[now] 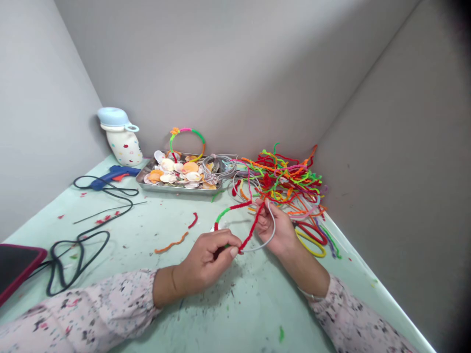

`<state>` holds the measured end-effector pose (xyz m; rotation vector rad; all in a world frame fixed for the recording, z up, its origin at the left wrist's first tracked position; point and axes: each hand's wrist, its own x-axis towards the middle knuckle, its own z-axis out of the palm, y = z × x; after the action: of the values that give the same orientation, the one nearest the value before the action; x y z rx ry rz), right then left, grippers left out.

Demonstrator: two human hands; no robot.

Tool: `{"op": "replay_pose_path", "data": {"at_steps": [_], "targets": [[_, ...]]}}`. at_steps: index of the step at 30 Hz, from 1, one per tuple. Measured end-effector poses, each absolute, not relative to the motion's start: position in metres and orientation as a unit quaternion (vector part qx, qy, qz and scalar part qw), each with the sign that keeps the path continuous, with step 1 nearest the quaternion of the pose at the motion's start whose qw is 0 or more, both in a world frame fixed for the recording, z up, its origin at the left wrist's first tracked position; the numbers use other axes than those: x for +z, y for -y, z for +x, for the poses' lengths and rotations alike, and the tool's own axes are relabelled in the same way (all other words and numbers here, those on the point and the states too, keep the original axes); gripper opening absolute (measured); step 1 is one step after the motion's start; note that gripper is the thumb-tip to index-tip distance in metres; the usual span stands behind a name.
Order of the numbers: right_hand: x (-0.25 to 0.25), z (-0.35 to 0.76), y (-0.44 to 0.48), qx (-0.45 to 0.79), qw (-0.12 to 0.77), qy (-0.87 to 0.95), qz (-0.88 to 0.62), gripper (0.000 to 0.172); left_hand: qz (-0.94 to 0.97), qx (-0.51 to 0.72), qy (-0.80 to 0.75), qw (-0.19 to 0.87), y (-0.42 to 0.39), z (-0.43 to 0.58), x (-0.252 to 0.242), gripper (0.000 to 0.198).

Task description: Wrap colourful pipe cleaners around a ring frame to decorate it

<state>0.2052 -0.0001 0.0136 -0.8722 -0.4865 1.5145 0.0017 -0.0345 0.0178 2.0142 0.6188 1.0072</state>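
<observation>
My left hand [208, 257] pinches a grey wire hoop [271, 234] at its lower end, where a red pipe cleaner [253, 229] is wound on. My right hand [277, 229] grips the hoop and the red pipe cleaner from the far side. A green stretch [222, 214] continues the wrapped part along the arc. Beyond my right hand lies a tangled heap of multicoloured pipe cleaners [285, 179]. A short orange pipe cleaner [171, 243] and a red piece [193, 220] lie left of my hands.
A metal tray [176, 190] holds seashells and a grey wire coil [219, 166], with a multicoloured hoop [187, 142] behind it. A blue glue gun [114, 175], black cable [79, 247], spotted white jug [123, 144] and red-edged tablet [16, 267] stand left. Grey walls enclose the table.
</observation>
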Motion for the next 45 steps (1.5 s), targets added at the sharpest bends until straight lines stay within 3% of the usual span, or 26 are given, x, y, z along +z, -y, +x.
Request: {"op": "replay_pose_path", "data": {"at_steps": [4,9,15,18,23,30,38,45], "targets": [[0.015,0.222,-0.009,0.627,0.629,0.234,-0.397,0.014,0.807,0.386,-0.222,0.387,0.033,0.002,0.019,0.022],[0.021,0.231,-0.008,0.372,0.653,0.447,-0.486,0.031,0.815,0.392,-0.242,0.351,0.03,0.003,0.014,0.021],[0.042,0.214,0.02,0.152,0.427,0.762,-0.462,0.026,0.789,0.416,-0.312,0.327,0.024,0.003,0.01,0.018],[0.045,0.202,0.03,0.101,0.369,0.827,-0.413,0.025,0.786,0.41,-0.324,0.331,0.023,0.003,0.008,0.019],[0.039,0.196,0.032,0.081,0.357,0.826,-0.428,0.009,0.787,0.403,-0.335,0.325,0.022,0.004,0.007,0.02],[0.038,0.193,0.033,0.1,0.364,0.826,-0.419,0.002,0.809,0.404,-0.307,0.298,0.022,0.004,0.008,0.019],[0.048,0.2,0.038,0.227,0.45,0.733,-0.457,0.046,0.82,0.39,-0.305,0.287,0.024,0.003,0.007,0.018],[0.05,0.199,0.034,0.222,0.347,0.793,-0.449,0.018,0.809,0.392,-0.315,0.304,0.023,0.005,0.006,0.019]]}}
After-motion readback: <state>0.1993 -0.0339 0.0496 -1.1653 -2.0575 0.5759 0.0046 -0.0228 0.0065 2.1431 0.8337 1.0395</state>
